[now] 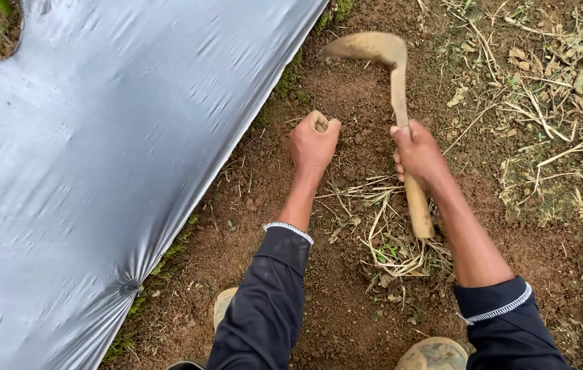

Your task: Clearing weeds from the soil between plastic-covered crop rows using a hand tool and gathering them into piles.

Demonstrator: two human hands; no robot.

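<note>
Wooden-handled sickle point(401, 103) in right hand point(418, 156); left hand point(313, 142) fisted on soil point(346, 301).

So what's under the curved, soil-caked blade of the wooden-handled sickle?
Bare brown soil lies around the sickle blade, held by the right hand. The ground directly beneath the blade is covered.

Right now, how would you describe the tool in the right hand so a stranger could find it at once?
Start at the silver plastic sheet on the left and cross the bare soil strip beside it. There the right hand grips a sickle. Its pale wooden handle and curved, mud-caked blade set it apart from the dry stalks around it.
</note>
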